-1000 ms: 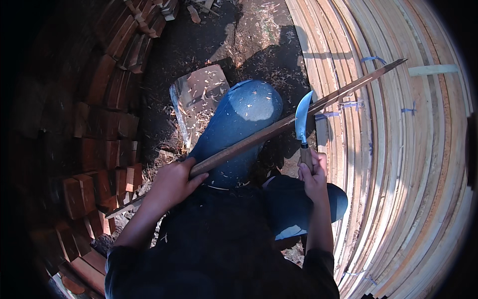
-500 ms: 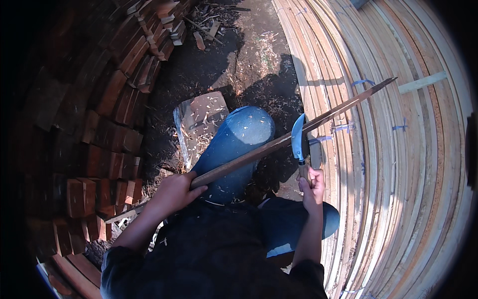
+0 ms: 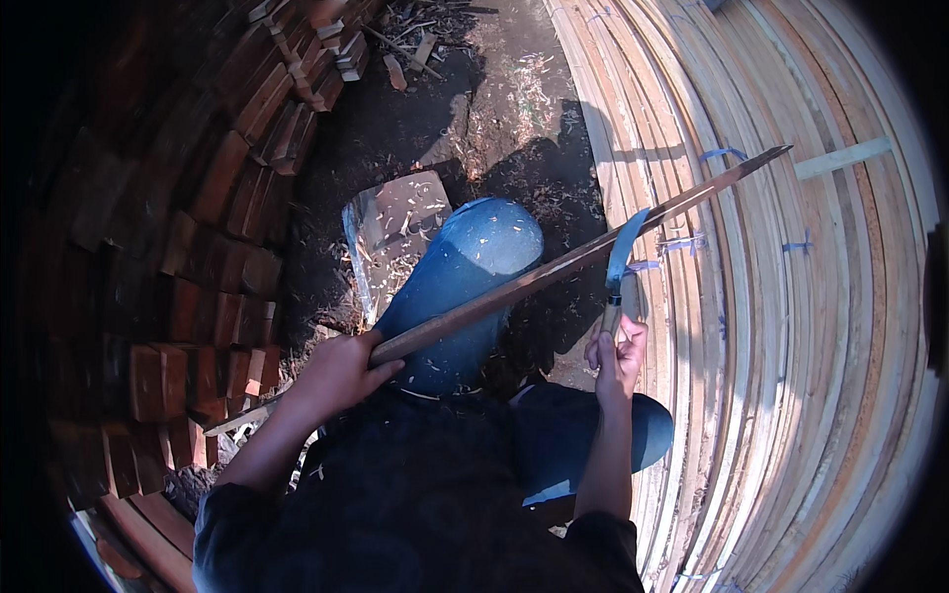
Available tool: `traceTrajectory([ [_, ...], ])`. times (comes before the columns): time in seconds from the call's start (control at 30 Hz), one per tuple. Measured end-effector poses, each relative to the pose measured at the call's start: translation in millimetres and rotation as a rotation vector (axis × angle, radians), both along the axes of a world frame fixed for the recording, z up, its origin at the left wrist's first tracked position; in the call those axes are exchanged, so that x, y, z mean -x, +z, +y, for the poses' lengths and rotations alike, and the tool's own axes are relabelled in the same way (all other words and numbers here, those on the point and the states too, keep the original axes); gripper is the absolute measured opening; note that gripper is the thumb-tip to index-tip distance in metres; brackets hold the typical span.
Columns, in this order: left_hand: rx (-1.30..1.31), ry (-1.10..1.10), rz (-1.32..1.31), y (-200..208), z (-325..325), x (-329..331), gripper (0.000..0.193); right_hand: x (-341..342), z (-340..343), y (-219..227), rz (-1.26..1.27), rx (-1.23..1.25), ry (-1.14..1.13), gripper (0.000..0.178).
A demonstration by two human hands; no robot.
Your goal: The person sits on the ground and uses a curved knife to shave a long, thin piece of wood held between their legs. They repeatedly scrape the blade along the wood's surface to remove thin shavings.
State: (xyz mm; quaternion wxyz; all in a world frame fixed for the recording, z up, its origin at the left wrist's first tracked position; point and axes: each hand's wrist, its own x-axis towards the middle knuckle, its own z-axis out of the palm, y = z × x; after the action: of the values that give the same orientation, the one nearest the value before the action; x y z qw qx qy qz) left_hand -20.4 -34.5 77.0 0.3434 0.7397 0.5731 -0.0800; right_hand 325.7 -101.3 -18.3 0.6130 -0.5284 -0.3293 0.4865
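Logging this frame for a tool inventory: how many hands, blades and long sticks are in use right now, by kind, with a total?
Hands: 2, left hand and right hand
Long sticks: 1, stick gripped by the left hand
Blades: 1, curved blade held by the right hand against the stick
Total: 4
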Motion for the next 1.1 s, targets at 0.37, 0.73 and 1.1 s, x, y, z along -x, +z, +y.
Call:
traceTrajectory([
  [0.37, 0.005, -0.005, 0.006, 0.2, 2.5, 0.9, 0.039, 13.0, -5.4, -2.1, -0.133, 0.073, 0.349, 0.028],
  [0.73, 0.009, -0.006, -0.013, -2.6, 2.1, 2.1, 0.040, 3.1, 11.2, -7.1, 0.067, -0.005, 0.032, 0.032],
  [1.1, -0.013, 0.013, 0.006, -2.9, -0.4, 0.4, 0.038, 17.3, -6.4, -2.6, -0.095, 0.118, 0.245, 0.028],
])
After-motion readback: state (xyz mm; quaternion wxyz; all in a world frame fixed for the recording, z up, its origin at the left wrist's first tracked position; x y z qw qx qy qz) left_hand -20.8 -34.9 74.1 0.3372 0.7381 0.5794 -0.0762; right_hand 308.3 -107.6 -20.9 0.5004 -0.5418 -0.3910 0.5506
